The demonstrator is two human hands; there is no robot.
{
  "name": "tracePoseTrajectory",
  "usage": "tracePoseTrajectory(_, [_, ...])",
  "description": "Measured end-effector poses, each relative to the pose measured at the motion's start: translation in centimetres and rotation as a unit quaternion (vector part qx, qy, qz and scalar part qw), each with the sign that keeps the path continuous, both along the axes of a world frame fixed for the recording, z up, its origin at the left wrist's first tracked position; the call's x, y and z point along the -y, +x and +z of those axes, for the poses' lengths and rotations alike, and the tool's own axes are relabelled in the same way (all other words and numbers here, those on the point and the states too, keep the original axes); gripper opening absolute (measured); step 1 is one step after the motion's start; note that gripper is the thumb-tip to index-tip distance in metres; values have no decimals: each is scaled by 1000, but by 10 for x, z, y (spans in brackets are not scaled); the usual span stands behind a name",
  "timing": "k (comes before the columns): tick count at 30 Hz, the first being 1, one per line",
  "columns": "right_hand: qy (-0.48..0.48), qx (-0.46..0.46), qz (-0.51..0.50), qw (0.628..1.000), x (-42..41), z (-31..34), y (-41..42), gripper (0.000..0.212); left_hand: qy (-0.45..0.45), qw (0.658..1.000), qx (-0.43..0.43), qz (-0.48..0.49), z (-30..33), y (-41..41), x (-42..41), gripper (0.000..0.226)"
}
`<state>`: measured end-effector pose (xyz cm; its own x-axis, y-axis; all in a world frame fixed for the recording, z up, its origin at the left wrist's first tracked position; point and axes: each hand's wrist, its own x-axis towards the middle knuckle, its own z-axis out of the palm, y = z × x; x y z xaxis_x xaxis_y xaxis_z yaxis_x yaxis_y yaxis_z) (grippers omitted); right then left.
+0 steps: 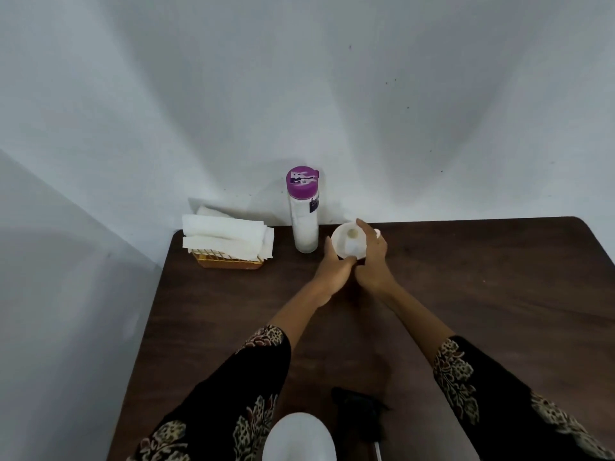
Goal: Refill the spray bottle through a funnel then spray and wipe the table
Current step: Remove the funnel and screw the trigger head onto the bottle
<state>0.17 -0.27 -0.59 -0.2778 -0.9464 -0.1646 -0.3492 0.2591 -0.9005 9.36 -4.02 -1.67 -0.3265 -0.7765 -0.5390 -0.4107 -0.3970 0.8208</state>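
A white funnel [349, 241] is seen towards the far edge of the dark worktop [466, 294], just right of a tall clear bottle with a purple cap [303, 211]. What the funnel sits on is hidden by the hands; it cannot be told whether a spray bottle body stands beneath it. A white rounded object [298, 437] and a dark object, possibly a spray head, [361, 410] lie at the near edge, too blurred to be named with certainty.

The funnel is judged to be thin plastic: light, fairly stiff and smooth, so easily tipped or knocked off a narrow neck. It is best taken by the rim or steadied at the stem, with little force. The purple-capped bottle appears partly filled, so it is likely heavier and, being smooth-sided, is best gripped round the middle of its body.

The left hand [334, 269] is placed at the near left side of the funnel, the fingers curled against its lower wall. The right hand [374, 257] is wrapped round the right side, one finger raised along the rim. Both hands are closed on the funnel, not spread.

Folded white paper towels [226, 236] rest on a small yellow rack [229, 259] at the far left corner, well apart from the hands.
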Motion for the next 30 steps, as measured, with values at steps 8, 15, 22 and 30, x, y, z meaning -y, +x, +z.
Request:
tracePoseTrajectory(8, [15, -7, 16, 1000, 10, -21, -3, 93, -6, 999, 37, 2, -21, -5, 7, 91])
tracePoseTrajectory(15, [10, 0, -104, 995, -32, -9, -16, 88, 10, 1000, -27, -7, 11, 33, -34, 72])
tracePoseTrajectory(22, [175, -140, -33, 974, -133, 2, -12, 21, -15, 995, -80, 53, 33, 128, -120, 35])
tracePoseTrajectory(30, [314, -206, 129, 918, -203, -4, 31, 75, -97, 994, -37, 44, 29, 193, -234, 56])
